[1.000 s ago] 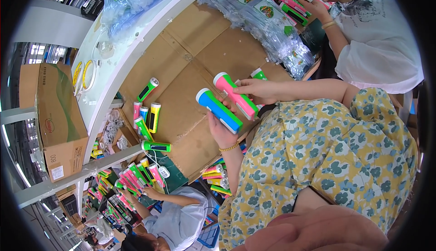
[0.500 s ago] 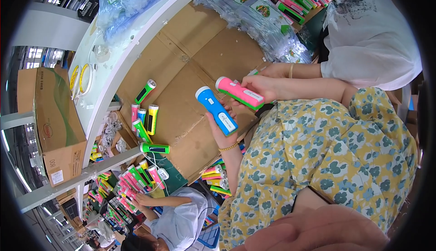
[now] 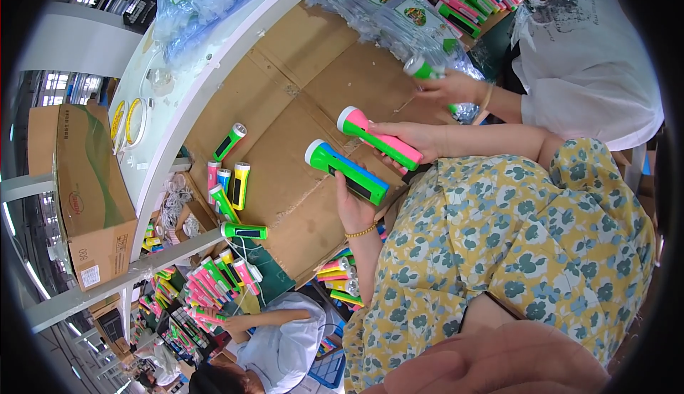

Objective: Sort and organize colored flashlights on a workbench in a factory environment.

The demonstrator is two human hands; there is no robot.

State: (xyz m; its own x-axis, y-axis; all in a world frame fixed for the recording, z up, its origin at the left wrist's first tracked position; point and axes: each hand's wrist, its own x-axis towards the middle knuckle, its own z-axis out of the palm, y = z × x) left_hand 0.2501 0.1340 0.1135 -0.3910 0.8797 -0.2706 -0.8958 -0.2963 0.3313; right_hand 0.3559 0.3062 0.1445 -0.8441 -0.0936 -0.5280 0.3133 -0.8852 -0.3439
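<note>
My left hand (image 3: 355, 212), with a beaded bracelet at the wrist, is closed around a blue and green flashlight (image 3: 350, 174). Its green side with a dark panel faces up and its white head points to the far left. Just above it in the picture, my right hand (image 3: 413, 140) grips a pink and green flashlight (image 3: 385, 144), white head also outward. The two flashlights are side by side, apart from each other. Both are held over a brown cardboard-covered work surface (image 3: 278, 130).
Several flashlights (image 3: 239, 187) stand or lie at the surface's left side. Clear plastic packages (image 3: 399, 16) are heaped at the top. A co-worker's hand (image 3: 456, 89) holds a green and white flashlight close by. Another co-worker (image 3: 278, 337) sits among piled flashlights. A white rail (image 3: 185, 95) borders the surface.
Both flashlights in my hands have been rolled over, from printed label sides to green sides. The nearby co-worker's hand has moved up with a flashlight; the lower co-worker's arm has shifted slightly.
</note>
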